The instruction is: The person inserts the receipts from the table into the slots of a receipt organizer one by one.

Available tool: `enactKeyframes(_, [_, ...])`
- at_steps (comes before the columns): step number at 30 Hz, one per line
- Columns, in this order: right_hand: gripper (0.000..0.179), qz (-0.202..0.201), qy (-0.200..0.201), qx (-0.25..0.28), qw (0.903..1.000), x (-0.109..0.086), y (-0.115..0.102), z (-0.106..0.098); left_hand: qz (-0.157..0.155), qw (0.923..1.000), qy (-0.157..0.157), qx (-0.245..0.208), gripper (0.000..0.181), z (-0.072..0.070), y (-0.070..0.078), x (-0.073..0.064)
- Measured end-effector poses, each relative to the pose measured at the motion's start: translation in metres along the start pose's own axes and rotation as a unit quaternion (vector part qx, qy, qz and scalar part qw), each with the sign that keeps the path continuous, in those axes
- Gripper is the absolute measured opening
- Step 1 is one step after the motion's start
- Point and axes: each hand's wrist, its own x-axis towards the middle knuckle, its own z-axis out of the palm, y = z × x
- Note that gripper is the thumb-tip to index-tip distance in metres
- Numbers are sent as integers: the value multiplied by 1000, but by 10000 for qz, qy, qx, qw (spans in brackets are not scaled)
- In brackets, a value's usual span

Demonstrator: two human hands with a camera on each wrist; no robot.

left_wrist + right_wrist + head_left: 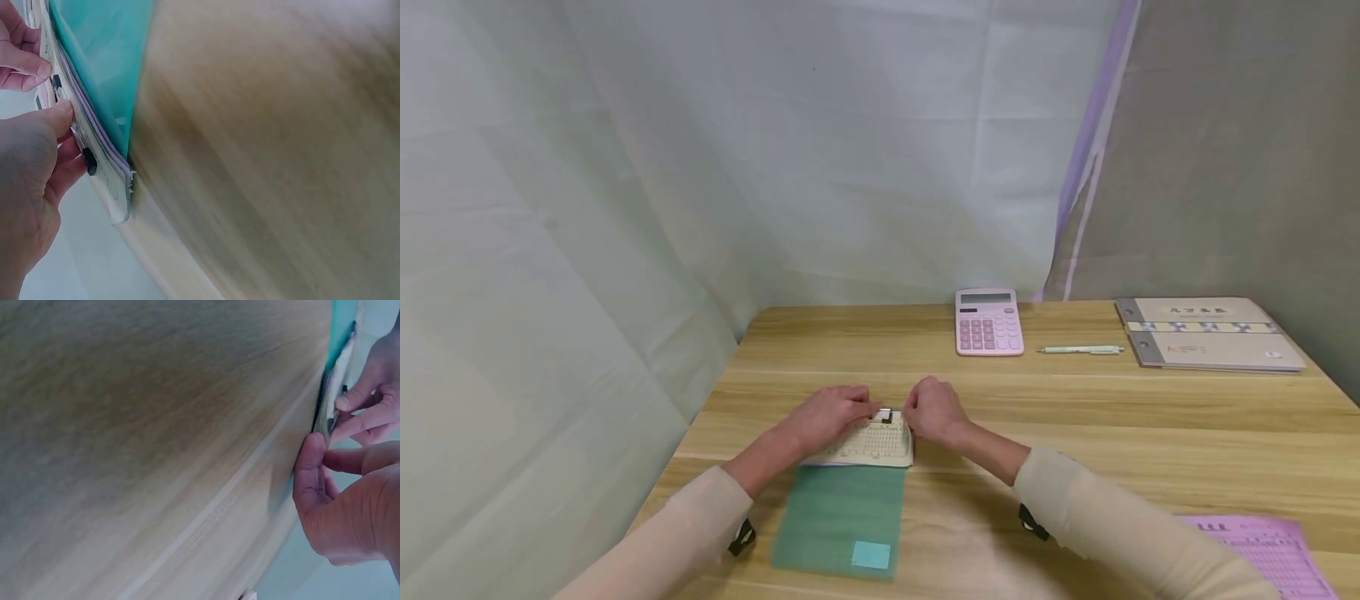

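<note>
A stack of printed form sheets (872,446) lies over the top of a translucent green folder (842,504) with a light blue label (871,554). At the stack's far edge is a fastener (887,415) with dark parts; black pieces show along that edge in the left wrist view. My left hand (831,417) pinches this bound edge between thumb and fingers. Close to its right, my right hand (936,411) pinches the far right corner of the sheets with thumb and forefinger. Paper layers, cream and purple, show at the edge in the left wrist view.
A pink calculator (989,323) stands at the table's back, with a pale green pen (1081,350) to its right. A beige bound book (1213,333) lies at the far right. A purple printed form (1273,554) sits at the near right, partly under the right sleeve.
</note>
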Motion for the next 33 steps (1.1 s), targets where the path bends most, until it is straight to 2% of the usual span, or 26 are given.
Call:
enactKeyframes(7, [18,187,-370,248,9988,0,0,-4,163,9995,210,152,33,4,0,1])
enactKeyframes(15, [18,186,-129,377,9990,-3,1,1,276,9985,403,265,30,9,2,-1])
enactKeyframes(27, [17,217,56,293,9993,-3,0,5,196,9989,299,317,29,9,2,-4])
enactKeyframes(33, [9,-93,-7,17,10000,-2,0,0,44,9993,258,249,31,7,2,-3])
